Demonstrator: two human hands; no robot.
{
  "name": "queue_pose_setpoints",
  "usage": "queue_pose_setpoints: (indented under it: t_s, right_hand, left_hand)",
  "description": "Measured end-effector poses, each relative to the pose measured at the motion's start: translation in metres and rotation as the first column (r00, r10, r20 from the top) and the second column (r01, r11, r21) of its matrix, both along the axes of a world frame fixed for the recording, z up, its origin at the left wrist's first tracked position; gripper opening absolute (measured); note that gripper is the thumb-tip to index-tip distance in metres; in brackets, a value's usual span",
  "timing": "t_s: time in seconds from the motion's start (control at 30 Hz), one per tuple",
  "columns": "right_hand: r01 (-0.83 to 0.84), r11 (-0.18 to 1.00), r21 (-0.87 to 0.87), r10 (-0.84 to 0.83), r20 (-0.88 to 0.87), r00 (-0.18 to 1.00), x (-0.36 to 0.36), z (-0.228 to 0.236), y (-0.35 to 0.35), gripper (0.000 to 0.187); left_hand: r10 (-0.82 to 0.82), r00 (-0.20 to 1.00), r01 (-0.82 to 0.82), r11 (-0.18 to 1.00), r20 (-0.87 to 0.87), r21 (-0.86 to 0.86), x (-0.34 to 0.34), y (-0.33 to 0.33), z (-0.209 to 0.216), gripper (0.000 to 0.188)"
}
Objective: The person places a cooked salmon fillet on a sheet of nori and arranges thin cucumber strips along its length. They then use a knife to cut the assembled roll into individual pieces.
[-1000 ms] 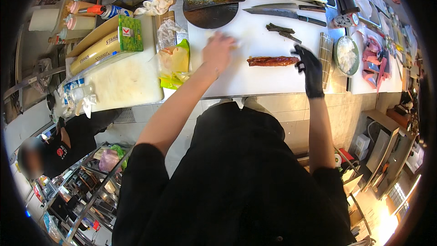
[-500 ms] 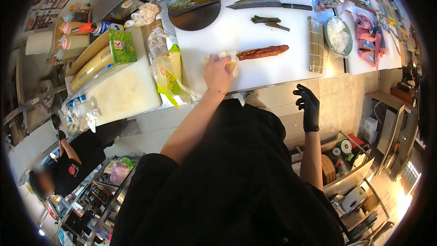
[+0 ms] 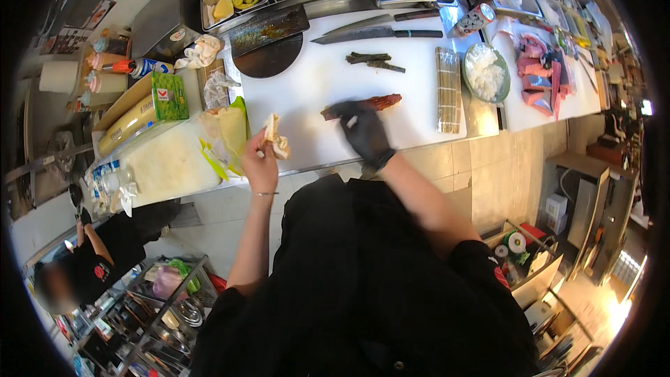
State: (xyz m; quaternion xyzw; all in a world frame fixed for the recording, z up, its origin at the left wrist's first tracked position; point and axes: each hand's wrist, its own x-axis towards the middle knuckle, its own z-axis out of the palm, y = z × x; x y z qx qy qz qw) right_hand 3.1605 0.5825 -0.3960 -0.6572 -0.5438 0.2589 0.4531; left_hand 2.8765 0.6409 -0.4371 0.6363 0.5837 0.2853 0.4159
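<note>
My bare left hand is closed on a crumpled off-white cloth, held above the front left part of the white cutting board. My right hand, in a black glove, reaches over the left end of a long, glossy reddish-brown strip of food, which looks like glazed grilled eel. Motion blurs the gloved fingers, so their grip on the strip is unclear. Behind the strip lie dark green, leaf-like strips. A rolling mat of bamboo lies to the right, beside a bowl of white rice.
Two knives lie along the board's far side, near a dark round plate with a dark tray over it. A green and yellow box stands left. Raw fish pieces rest on another board. A co-worker stands at lower left.
My left hand has lifted the cloth off the board and moved left. The gloved right hand has come from beside the counter to the brown strip. The view has shifted.
</note>
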Motion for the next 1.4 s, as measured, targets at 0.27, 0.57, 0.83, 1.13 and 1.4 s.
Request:
queue_pose_setpoints:
  t_s: [0.27,0.57,0.83,1.13,1.4]
  right_hand:
    - [0.085,0.975,-0.207,0.018,0.454,0.891,0.211,-0.082,0.034,0.032]
    - [-0.131,0.962,-0.239,0.156,0.089,0.984,0.218,-0.059,0.034,0.017]
    - [-0.603,0.794,-0.073,0.595,-0.107,0.796,0.165,0.067,0.080,0.017]
    - [-0.715,0.648,-0.262,0.711,-0.129,0.692,0.086,0.014,0.128,0.019]
    - [-0.737,0.560,-0.378,0.763,-0.112,0.637,0.072,-0.008,0.129,0.020]
  left_hand:
    - [0.015,0.953,0.099,0.928,-0.302,0.359,0.128,-0.008,0.072,0.060]
    - [-0.237,0.963,0.266,0.910,-0.127,0.318,0.240,0.025,0.063,0.047]
    - [-0.249,0.899,0.341,0.914,0.360,-0.218,0.194,0.039,0.095,0.024]
    - [0.600,0.599,-0.284,0.779,0.530,-0.559,0.167,-0.065,0.038,0.026]
    - [0.808,0.329,-0.303,0.581,0.489,-0.755,0.189,-0.095,0.018,0.028]
